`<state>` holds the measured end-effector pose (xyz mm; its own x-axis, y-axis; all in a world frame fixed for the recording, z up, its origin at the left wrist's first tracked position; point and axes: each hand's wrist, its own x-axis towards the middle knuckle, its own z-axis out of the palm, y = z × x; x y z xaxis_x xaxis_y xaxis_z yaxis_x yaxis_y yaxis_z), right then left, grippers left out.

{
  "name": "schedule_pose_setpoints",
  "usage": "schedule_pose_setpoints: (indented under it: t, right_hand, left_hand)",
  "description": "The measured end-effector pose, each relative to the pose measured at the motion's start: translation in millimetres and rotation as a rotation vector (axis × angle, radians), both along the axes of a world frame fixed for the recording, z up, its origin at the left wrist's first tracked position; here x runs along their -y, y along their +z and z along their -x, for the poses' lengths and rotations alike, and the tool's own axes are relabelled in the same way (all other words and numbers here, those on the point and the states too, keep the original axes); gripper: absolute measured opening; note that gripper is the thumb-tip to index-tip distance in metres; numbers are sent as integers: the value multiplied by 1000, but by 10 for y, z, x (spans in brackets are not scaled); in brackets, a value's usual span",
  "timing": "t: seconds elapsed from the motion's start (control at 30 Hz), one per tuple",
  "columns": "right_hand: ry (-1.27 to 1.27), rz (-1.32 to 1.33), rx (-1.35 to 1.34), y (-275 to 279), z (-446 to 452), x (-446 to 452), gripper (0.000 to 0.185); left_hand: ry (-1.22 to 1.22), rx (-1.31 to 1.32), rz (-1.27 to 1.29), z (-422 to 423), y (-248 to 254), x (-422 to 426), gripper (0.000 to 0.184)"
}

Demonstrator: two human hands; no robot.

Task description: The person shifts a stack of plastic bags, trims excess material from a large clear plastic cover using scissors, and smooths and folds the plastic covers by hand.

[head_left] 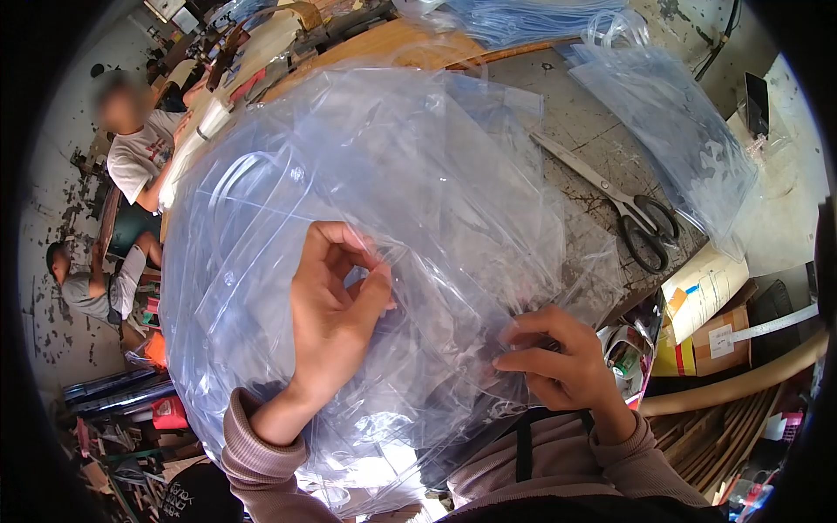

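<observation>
A large heap of clear, bluish plastic bags (375,157) covers the worktop in front of me, with looped plastic handles on the left side. Above its middle, my left hand (336,305) is closed in a pinch on a fold of a clear plastic bag (436,283). My right hand (562,357) is at the heap's right edge, its bent fingers apart and slightly blurred against the plastic. I see nothing held in it. Scissors (610,192) with black handles lie beyond it on the scratched worktop, blades pointing away to the left.
A flat stack of clear bags (671,131) lies at the right, and another stack (532,19) at the back. Cardboard boxes (724,344) and a tan tube (741,379) sit low on my right. Two people are at the left, one by the long table (349,52).
</observation>
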<state>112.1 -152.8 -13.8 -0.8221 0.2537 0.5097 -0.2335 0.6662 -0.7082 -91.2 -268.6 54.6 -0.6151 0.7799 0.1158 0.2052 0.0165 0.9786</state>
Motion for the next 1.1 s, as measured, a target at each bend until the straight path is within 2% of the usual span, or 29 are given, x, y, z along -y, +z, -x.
schedule_pose_setpoints:
  t: [0.2, 0.27, 0.97, 1.1]
  right_hand:
    - [-10, 8, -11, -16, 5, 12, 33]
    - [-19, 4, -13, -20, 4, 10, 33]
    - [-26, 0, -42, -62, 6, 17, 34]
    - [-39, -11, -46, -66, 9, 24, 34]
  left_hand:
    - [-49, 39, -9, 33, -14, 11, 18]
    - [-66, 97, -1, 60, -19, 27, 26]
    - [-134, 18, 61, 88, -37, 52, 25]
    - [-145, 89, 47, 75, -23, 52, 26]
